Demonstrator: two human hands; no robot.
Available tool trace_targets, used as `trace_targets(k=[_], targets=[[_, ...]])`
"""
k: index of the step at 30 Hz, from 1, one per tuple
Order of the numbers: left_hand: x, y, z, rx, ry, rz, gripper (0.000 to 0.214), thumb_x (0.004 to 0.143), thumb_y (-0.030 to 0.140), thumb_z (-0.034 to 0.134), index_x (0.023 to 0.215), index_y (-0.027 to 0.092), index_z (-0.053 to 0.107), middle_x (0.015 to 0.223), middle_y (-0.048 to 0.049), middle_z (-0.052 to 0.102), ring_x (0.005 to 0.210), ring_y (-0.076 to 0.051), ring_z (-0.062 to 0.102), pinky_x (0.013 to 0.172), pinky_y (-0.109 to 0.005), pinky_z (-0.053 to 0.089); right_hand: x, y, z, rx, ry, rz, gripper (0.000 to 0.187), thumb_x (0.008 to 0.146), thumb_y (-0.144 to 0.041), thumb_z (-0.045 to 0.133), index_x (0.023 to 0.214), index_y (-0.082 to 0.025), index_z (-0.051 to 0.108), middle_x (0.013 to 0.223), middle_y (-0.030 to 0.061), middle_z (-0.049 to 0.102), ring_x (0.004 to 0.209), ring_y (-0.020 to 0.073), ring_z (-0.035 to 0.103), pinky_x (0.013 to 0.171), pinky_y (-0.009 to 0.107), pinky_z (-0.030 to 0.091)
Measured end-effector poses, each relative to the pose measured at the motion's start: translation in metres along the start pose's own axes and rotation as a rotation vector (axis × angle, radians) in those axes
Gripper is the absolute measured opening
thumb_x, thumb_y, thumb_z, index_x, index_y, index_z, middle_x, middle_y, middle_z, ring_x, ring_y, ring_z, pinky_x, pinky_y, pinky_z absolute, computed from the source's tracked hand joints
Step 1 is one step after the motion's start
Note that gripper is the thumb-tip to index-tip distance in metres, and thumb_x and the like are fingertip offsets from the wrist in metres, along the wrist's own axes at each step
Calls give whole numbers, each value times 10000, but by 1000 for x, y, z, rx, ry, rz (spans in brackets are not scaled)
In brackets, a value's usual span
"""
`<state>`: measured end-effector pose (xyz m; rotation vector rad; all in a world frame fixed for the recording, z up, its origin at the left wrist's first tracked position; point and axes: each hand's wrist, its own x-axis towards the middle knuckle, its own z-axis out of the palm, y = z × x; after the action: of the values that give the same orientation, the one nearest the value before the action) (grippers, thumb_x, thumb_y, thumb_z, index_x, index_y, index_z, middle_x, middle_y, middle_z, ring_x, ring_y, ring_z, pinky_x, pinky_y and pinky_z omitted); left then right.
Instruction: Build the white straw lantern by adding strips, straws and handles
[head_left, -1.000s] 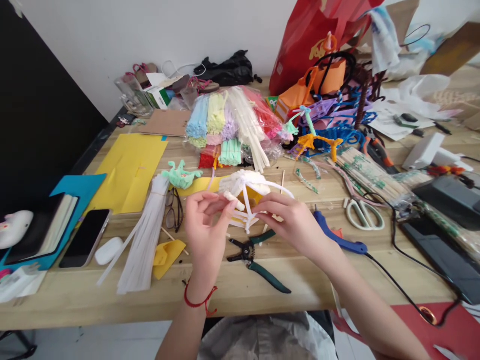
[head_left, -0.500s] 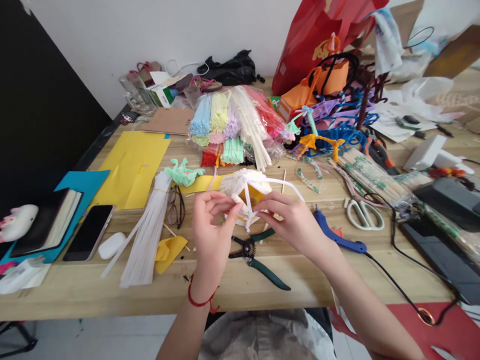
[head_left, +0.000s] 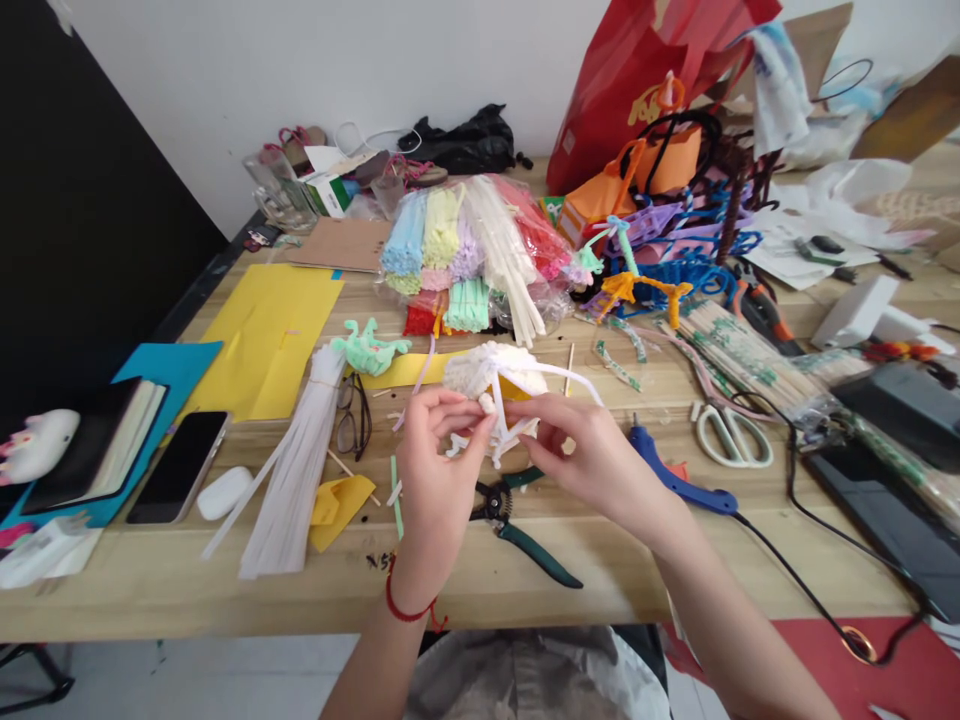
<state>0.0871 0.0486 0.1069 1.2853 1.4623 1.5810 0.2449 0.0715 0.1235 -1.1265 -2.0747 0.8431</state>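
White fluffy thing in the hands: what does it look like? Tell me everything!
The white fluffy thing looks made of twisted white pipe cleaners: a woolly dome on top, thin strands sticking out below. It is held over the wooden table, pinched by the left hand and right hand; fingers hide its underside.

Pliers (head_left: 517, 520) on table (head_left: 600, 590) below hands; scissors (head_left: 731, 437) right (glue gun (head_left: 675, 475) between).

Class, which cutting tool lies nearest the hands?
The green-handled cutters, just by the right hand; the white scissors and orange-handled pliers lie farther right.
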Motion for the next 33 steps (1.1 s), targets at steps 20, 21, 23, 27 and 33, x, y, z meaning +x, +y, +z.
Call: trace_targets(k=[20,21,23,27,33], targets=[[-1,1,5,-73,45,-33,340,754,146,714,979,216,470,864,-17,698,801,-143,690,731,-268,565,2,-8,10,103,68,135,164,865,-196,568,924,-183,721,717,20,704,559,126,591,558,241,461],[-1,1,5,-72,41,-34,340,755,146,713,981,218,468,862,-14,698,798,-142,690,730,-267,565,2,-8,10,100,66,135,162,864,-196,569,918,-185,722,713,20,704,556,125,590,559,242,462],[-1,2,5,-66,34,-32,344,756,145,712,983,220,465,857,-10,699,795,-140,690,729,-263,563,2,-8,10,93,68,136,159,861,-195,569,905,-184,722,711,19,702,556,124,589,566,245,463],[0,3,4,-18,14,-21,341,762,162,711,990,223,464,860,-12,701,796,-147,694,729,-272,562,2,-7,11,124,73,157,173,850,-191,566,942,-179,712,729,20,701,552,118,581,556,241,468],[-2,3,5,33,-6,-12,363,773,169,708,1032,226,460,865,-14,711,823,-159,698,775,-301,558,3,-10,18,209,151,192,244,847,-224,574,1060,-166,677,673,6,665,512,102,547,500,216,441]])
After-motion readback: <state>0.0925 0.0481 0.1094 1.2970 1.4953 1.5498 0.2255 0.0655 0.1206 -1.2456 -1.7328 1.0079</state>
